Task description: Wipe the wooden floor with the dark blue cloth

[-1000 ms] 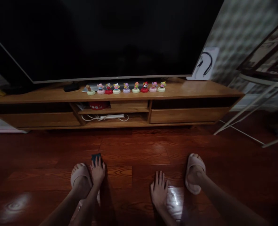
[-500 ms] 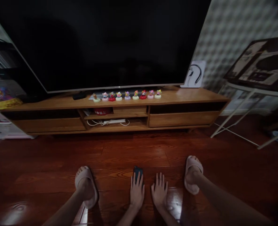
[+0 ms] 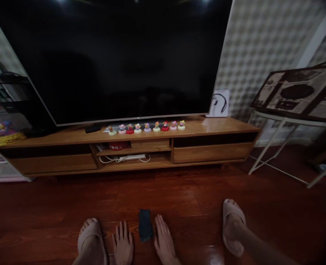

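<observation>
A small dark teal folded cloth (image 3: 145, 225) lies on the reddish wooden floor (image 3: 179, 198) between my two hands. To its left, my left hand (image 3: 123, 243) is palm down with the fingers spread, apart from the cloth and close to my left slipper. My right hand (image 3: 164, 237) is just right of the cloth, its fingers stretched out close together and tilted a little toward it. Neither hand holds anything. Whether the right hand's edge touches the cloth, I cannot tell.
My slippered feet, left (image 3: 91, 235) and right (image 3: 233, 224), stand on either side. Ahead is a low wooden TV cabinet (image 3: 212, 154) with a row of several small figurines (image 3: 147, 127) below a large television (image 3: 130, 66). A white-legged folding stand (image 3: 270, 147) is at the right.
My left hand has come off the cloth and moved left. The whole cloth now shows, and my right hand is beside it. The view has tilted upward.
</observation>
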The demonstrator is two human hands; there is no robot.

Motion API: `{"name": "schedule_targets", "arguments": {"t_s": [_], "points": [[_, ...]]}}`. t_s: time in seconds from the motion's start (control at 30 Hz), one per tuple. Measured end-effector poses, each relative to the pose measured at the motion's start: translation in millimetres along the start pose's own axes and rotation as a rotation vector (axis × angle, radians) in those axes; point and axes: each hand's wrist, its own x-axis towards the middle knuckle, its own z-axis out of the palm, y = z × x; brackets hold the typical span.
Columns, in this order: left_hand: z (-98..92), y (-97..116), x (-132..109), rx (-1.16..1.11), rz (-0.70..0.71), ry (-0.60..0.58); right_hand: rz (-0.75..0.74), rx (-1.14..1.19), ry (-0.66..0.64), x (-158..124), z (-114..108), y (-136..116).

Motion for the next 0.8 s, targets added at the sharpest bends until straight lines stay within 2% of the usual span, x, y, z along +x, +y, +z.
{"name": "schedule_targets", "arguments": {"t_s": [0.07,0.13,0.3,0.47,0.6,0.7,0.8], "points": [[5.6,3,-2,0.012,-0.06,-0.059,-0.087,0.058,-0.074,18,1,-23],[11.4,7,-4,0.017,-0.05,-0.087,-0.111,0.094,-0.155,33,1,-36],[18.5,-1,-3,0.015,0.018,-0.082,-0.1,0.118,-0.251,52,-11,-40],[21.0,-6,1,0.068,-0.057,0.047,-0.122,0.111,-0.256,59,-24,-46],[21.0,-4,1,0.1,-0.1,0.151,-0.25,0.165,-0.231,57,-10,-51],[21.1,-3,1,0.086,-0.145,0.174,-0.271,0.134,-0.206,64,1,-42],[21.3,-2,1,0.077,-0.16,0.191,-0.239,0.048,-0.179,84,-7,-9]]}}
